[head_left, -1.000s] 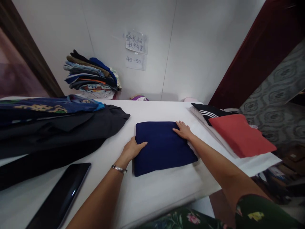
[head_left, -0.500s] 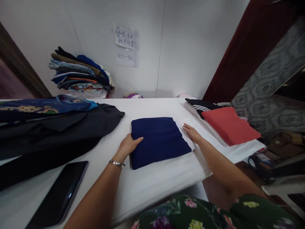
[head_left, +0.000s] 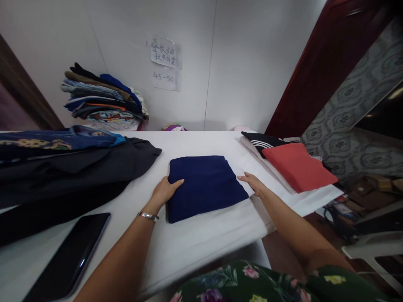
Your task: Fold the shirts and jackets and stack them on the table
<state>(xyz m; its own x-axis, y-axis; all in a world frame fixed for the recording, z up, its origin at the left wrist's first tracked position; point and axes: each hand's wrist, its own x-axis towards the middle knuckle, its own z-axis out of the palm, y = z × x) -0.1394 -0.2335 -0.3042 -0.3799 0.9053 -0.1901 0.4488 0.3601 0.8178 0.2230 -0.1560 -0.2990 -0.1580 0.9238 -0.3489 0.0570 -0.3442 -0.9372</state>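
A folded navy blue garment [head_left: 204,184] lies flat on the white table in front of me, with a strip of white cloth [head_left: 247,184] showing along its right side. My left hand [head_left: 165,189] grips the garment's left edge, thumb on top and fingers tucked out of sight beneath. On the opposite side, my right hand [head_left: 253,183] pinches the white strip, its thumb resting on top near the navy edge. The fingers under the cloth are hidden.
Dark grey and black garments [head_left: 126,163] are spread at the left. A black phone [head_left: 69,256] lies at the front left. Piled clothes [head_left: 103,96] stand against the wall. At the right, a folded coral garment [head_left: 299,167] rests by a black striped one [head_left: 261,140].
My right hand has come down onto the white strip at the garment's right side and closed on it. My left hand keeps its grip on the left edge.
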